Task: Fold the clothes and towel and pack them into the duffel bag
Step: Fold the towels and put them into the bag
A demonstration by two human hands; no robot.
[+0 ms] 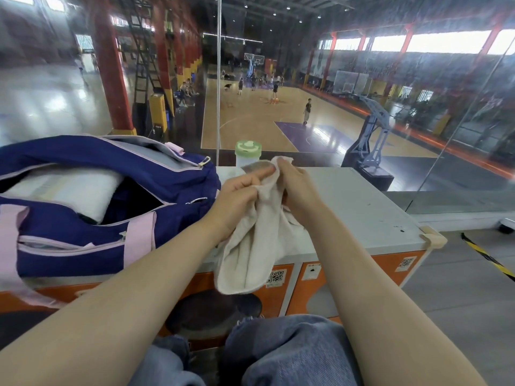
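QR code stickers (276, 276) on the orange cabinet front are too blurred to read. Both hands, left (239, 196) and right (296, 188), pinch a beige terry towel (250, 246) above the grey surface (362, 207), beside the open navy-and-pink duffel bag (111, 190), cut off at left.

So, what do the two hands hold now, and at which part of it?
Both hands grip the beige towel at its top edge: the left hand and the right hand pinch it close together, and the rest hangs down over the front of the counter.
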